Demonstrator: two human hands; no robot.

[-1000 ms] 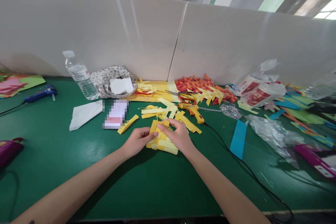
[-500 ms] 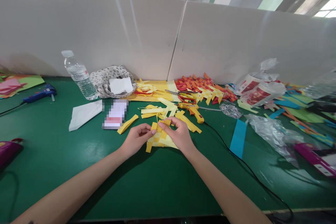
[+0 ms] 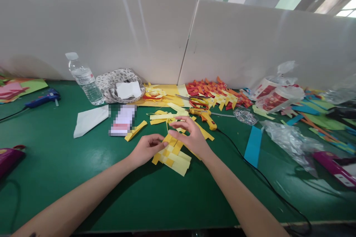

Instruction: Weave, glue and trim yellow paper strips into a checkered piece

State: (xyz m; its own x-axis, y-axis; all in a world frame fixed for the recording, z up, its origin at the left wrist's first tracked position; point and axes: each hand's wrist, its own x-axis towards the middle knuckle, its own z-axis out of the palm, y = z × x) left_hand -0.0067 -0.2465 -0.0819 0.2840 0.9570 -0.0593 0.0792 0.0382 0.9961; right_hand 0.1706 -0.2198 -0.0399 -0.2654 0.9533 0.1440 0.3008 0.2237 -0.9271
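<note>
A woven piece of yellow and pale-yellow paper strips is tilted over the table in front of me, its loose strip ends pointing down and right. My left hand pinches its left edge between thumb and fingers. Over the upper right of the weave is my right hand, fingers spread apart and curved, the thumb close to the top strip; whether it touches is hard to see. Loose yellow strips lie just behind the hands. A yellow glue gun rests beyond my right hand, near scissors.
A water bottle, patterned cloth bag, white tissue and blurred phone stand or lie left. Red-orange woven pieces lie against the partition. Rightward are a blue strip, plastic bag and black cord.
The woven piece has turned, its pale strip ends swinging down and toward me. My right hand's fingers have opened away from its top edge; my left hand keeps its pinch.
</note>
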